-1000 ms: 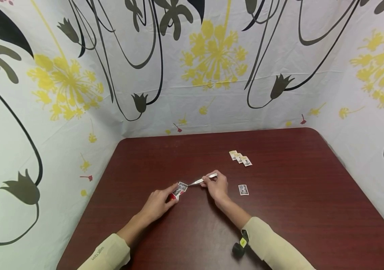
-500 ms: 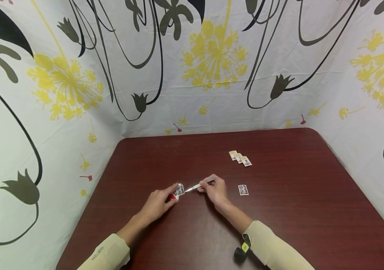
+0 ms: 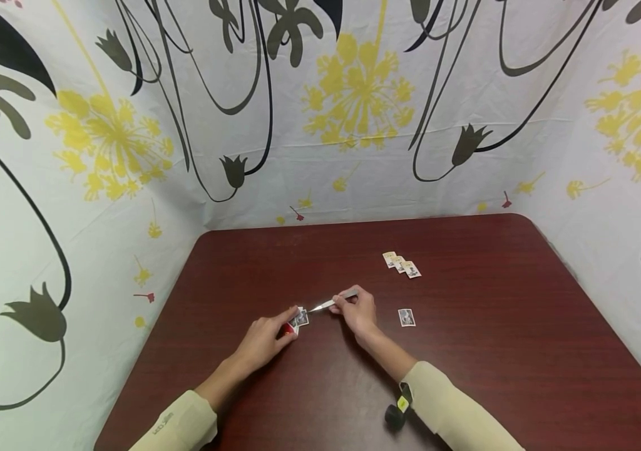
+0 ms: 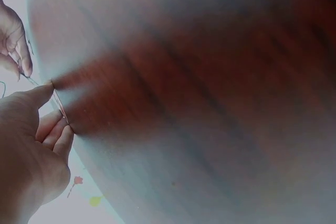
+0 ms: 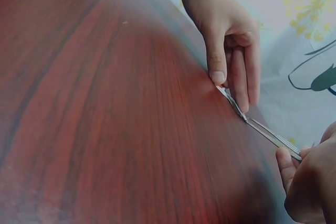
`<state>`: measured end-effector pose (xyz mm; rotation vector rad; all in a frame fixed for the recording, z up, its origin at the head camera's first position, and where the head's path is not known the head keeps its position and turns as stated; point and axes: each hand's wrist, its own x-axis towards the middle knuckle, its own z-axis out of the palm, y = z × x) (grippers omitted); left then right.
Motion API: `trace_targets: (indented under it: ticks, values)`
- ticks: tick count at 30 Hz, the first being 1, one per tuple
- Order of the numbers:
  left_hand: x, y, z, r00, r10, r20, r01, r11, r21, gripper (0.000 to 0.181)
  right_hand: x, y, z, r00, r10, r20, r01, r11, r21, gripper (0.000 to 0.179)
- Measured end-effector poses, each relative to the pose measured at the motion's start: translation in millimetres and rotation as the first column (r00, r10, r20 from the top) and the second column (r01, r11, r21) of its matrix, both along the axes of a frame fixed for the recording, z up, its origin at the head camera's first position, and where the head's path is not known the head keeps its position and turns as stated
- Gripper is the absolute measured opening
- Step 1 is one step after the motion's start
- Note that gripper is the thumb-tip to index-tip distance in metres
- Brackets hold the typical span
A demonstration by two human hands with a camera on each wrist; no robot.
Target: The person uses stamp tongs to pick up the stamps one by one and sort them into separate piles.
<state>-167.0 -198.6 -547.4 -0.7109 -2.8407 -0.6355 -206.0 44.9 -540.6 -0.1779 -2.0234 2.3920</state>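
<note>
In the head view my left hand (image 3: 264, 342) pinches a small red-and-white piece (image 3: 288, 327) between thumb and fingers, low on the table. A grey picture stamp (image 3: 302, 317) overlaps that piece at its right side. My right hand (image 3: 357, 311) holds metal tweezers (image 3: 325, 305), their tips right at the stamp's right edge. The right wrist view shows the tweezers (image 5: 270, 136) running from the right fingers to the thin pieces (image 5: 230, 98) under the left hand (image 5: 226, 35). The left wrist view shows these pieces edge-on, between the left thumb and fingers (image 4: 64, 135).
To the right on the dark red table (image 3: 495, 363) lies a single grey stamp (image 3: 406, 317). Farther back, several yellowish stamps (image 3: 401, 264) overlap in a slanting row. A black device (image 3: 395, 416) hangs at the right sleeve. A flowered cloth (image 3: 298, 125) stands behind the table.
The grey stamp has shifted left and down, lying more over the piece in the left hand. The tweezers moved left with it, then their tips rose slightly. The left hand stays put.
</note>
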Motion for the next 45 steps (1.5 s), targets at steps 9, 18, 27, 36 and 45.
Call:
trace_targets:
  ticks: [9, 18, 27, 36, 45]
  values:
    - [1.3, 1.1, 1.0, 1.000, -0.005, -0.007, 0.005, 1.000, 0.007, 0.058, -3.1, -0.9, 0.0, 1.000, -0.008, 0.012, 0.008, 1.000, 0.006, 0.011]
    - [1.9, 1.7, 1.0, 1.000, 0.002, -0.007, -0.002, 1.000, 0.001, 0.058, -6.0, -1.2, -2.5, 1.000, -0.010, 0.010, 0.010, 0.999, 0.031, 0.012]
    - [1.8, 2.9, 2.1, 1.000, 0.007, 0.009, -0.007, 1.000, 0.000, 0.063, -7.4, -0.5, -1.9, 1.000, -0.030, 0.004, 0.030, 0.999, 0.011, 0.009]
    - [2.2, 3.0, 2.3, 1.000, 0.012, 0.018, -0.012, 1.000, -0.009, 0.065, -7.3, 10.8, 1.2, 0.998, -0.055, -0.019, 0.054, 0.995, -0.082, 0.007]
    - [2.8, 1.9, 2.8, 1.000, 0.020, 0.021, -0.020, 1.000, -0.008, 0.064, -5.5, 35.3, 11.7, 0.998, -0.062, -0.034, 0.057, 0.990, -0.129, 0.009]
